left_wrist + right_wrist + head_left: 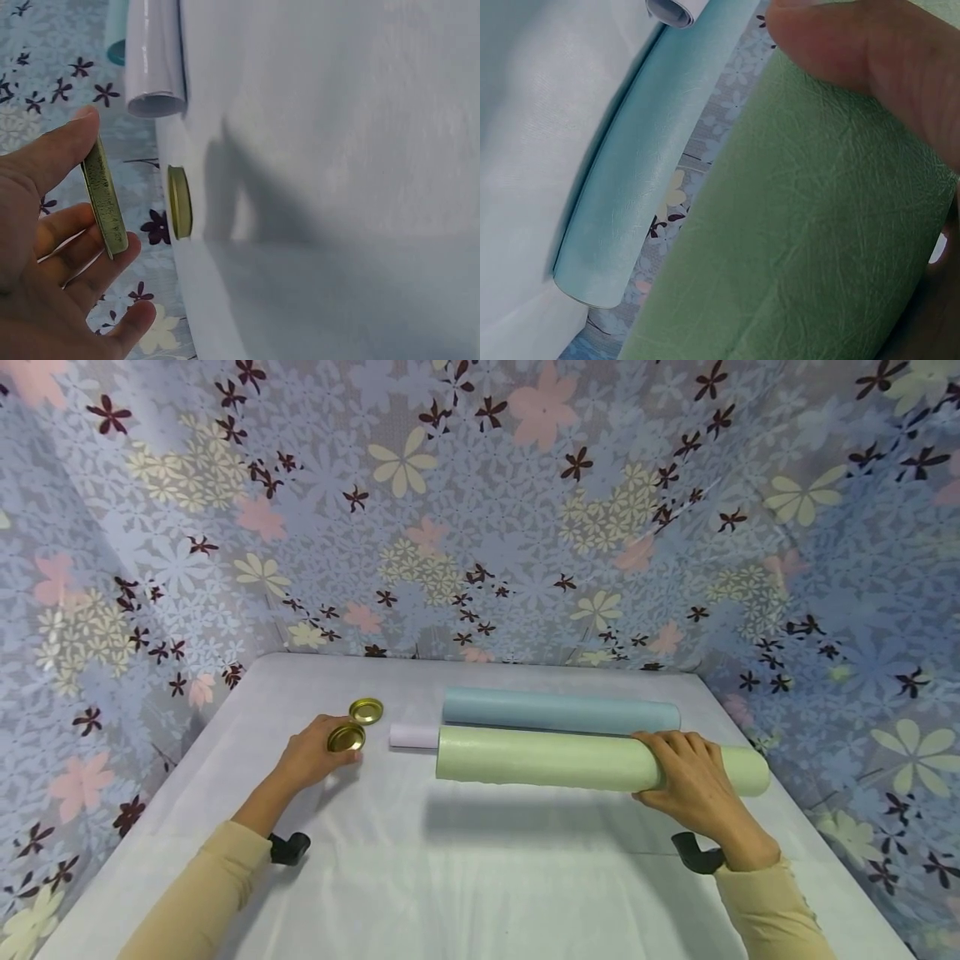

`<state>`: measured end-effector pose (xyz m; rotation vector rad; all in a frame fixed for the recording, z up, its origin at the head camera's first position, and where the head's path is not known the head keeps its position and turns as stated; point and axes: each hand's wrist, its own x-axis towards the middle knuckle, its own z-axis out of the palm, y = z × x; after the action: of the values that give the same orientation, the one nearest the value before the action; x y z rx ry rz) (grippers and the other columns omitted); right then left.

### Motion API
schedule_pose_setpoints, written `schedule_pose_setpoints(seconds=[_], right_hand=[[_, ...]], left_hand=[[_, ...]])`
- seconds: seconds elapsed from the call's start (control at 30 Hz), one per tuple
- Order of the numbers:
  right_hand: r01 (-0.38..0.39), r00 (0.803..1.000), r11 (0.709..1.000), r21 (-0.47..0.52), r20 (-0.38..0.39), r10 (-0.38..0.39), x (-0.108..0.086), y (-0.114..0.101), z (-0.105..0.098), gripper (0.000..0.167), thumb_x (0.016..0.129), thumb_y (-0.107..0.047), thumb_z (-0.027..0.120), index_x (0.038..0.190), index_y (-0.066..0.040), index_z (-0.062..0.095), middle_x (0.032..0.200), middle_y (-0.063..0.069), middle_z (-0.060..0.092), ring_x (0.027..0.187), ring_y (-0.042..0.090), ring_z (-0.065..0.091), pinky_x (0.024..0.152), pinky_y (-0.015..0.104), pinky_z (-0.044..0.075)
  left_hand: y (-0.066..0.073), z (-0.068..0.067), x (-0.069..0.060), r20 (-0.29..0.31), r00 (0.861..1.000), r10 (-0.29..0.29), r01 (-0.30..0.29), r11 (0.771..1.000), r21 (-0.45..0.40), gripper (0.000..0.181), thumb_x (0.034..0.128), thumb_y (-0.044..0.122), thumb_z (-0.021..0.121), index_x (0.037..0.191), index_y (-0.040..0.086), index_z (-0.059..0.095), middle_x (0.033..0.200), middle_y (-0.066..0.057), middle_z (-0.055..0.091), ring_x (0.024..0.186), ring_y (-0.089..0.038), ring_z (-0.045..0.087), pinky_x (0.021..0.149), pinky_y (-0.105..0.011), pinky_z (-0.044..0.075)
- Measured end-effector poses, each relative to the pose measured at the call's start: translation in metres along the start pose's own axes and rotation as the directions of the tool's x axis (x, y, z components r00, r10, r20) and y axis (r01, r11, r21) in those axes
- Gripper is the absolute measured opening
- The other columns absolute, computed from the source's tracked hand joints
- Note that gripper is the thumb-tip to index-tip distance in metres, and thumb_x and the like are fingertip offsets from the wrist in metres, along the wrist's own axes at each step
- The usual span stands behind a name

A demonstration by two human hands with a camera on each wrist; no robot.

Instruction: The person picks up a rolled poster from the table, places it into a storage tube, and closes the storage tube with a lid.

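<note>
R hand (686, 777) is clamped on a matte pale-green cylindrical roll (543, 760), grip nearer its R end, thumb on the near side, fingers over the top. Roll's up off the white cloth-covered table (480, 893), w/ its shadow on the cloth below. Long axis runs approx. L–R across the table, R end a touch nearer the person; L end points toward the L hand (311, 756).

L hand pinches a shallow round gold metal lid (347, 737) btwn thumb & fingertips, little finger apart from it; hollow side shows in head view, edge-on in L wrist view. A 2nd round gold metal lid (366, 711) sits on the table just beyond.

Behind the green roll: a light-blue cylindrical roll (562, 710), approx. parallel, on the table, & a thinner pale-lilac roll (414, 737), only its L part visible in head view, rest hidden. Floral-print blue fabric (480, 485) hangs behind. Beige sleeves (202, 885) on both arms.
</note>
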<state>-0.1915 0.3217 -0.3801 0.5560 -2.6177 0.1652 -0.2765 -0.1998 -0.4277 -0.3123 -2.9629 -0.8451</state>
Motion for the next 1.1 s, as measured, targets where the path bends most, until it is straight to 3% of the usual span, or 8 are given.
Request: schedule_pose_setpoints(seconds=[0.6, 0.8, 1.1], right_hand=[[0.009, 1.000, 1.000, 0.001, -0.004, -0.009, 0.004, 0.001, -0.002, 0.081, 0.060, -0.025, 0.088, 0.130, -0.014, 0.050, 0.112, 0.017, 0.057, 0.104, 0.040, 0.047, 0.086, 0.057, 0.032], [0.015, 1.000, 1.000, 0.000, -0.009, -0.015, 0.006, 0.000, -0.002, 0.082, 0.059, -0.025, 0.088, 0.130, -0.014, 0.050, 0.112, 0.017, 0.057, 0.103, 0.040, 0.047, 0.086, 0.056, 0.032], [0.018, 1.000, 1.000, 0.003, -0.010, -0.018, 0.007, -0.001, -0.003, 0.082, 0.060, -0.025, 0.088, 0.131, -0.014, 0.049, 0.113, 0.016, 0.056, 0.103, 0.040, 0.046, 0.086, 0.056, 0.031]], left_hand=[[0.023, -0.013, -0.031, -0.027, 0.999, -0.034, 0.027, 0.976, -0.216, 0.073, 0.0849, 0.043, 0.067, 0.143, 0.009, 0.038, 0.142, -0.018, 0.041, 0.134, -0.040, 0.036, 0.106, -0.061, 0.031], [0.034, -0.014, -0.042, -0.032, 0.998, -0.055, 0.042, 0.952, -0.304, 0.074, 0.0844, 0.040, 0.069, 0.144, 0.009, 0.038, 0.144, -0.017, 0.039, 0.136, -0.040, 0.033, 0.107, -0.063, 0.029], [0.049, -0.011, -0.058, -0.051, 0.997, -0.050, 0.023, 0.903, -0.430, 0.074, 0.0835, 0.039, 0.070, 0.143, 0.010, 0.038, 0.144, -0.013, 0.041, 0.133, -0.034, 0.038, 0.111, -0.056, 0.027]])
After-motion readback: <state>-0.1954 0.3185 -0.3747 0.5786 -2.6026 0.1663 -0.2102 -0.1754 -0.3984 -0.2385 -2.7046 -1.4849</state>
